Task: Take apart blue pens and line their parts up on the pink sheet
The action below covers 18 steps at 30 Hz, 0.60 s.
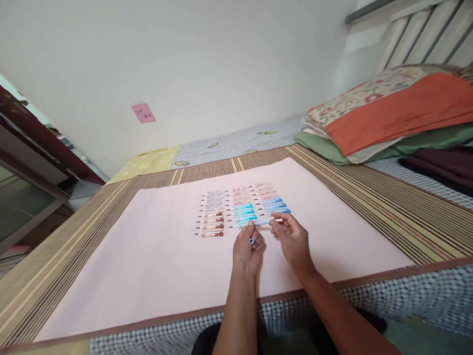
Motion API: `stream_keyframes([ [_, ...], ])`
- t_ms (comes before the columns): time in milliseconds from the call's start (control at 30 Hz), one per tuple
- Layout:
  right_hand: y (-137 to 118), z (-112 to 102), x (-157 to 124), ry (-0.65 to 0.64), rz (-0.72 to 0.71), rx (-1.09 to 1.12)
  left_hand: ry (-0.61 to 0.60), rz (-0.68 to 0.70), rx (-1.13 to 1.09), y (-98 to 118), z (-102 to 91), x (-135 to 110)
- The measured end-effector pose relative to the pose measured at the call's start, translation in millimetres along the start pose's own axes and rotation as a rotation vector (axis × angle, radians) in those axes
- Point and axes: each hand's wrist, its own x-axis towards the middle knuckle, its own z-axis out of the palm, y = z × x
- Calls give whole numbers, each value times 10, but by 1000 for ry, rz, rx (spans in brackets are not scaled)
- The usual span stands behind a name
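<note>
My left hand [248, 246] is closed, its fingers curled round a small blue-rimmed piece [251, 241] that looks like a pen cap, its round end facing me. From its thumb and fingertips a light blue pen [263, 223] stretches across to my right hand [293, 239], which pinches the other end. Just beyond my hands, pens lie in three columns: brown-ended pens [214, 227] below clear ones [213, 200] on the left, turquoise pens [244, 212] in the middle, and blue pens [275, 205] on the right. Pink-patterned pens [264, 189] lie farther back.
A pale pink sheet [148, 266] lies under the pens on a striped mat [369, 207]. Folded orange cloth [402, 113] and green cloth [321, 147] are piled at the right. A pink note [143, 113] is on the wall.
</note>
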Motion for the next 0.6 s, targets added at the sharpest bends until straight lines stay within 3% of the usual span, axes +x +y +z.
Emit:
stream_keyframes([
  [100,44,-60,63,-15,38,2,-25,-23,46,-34,0,-1],
  [233,29,-151,129,66,82,70,-26,10,67,-29,-13,4],
  [433,43,-380,270,168,210,410,-1,51,77,-4,-17,2],
  [600,36,-507,303,175,152,453,13,45,127,-26,-5,2],
])
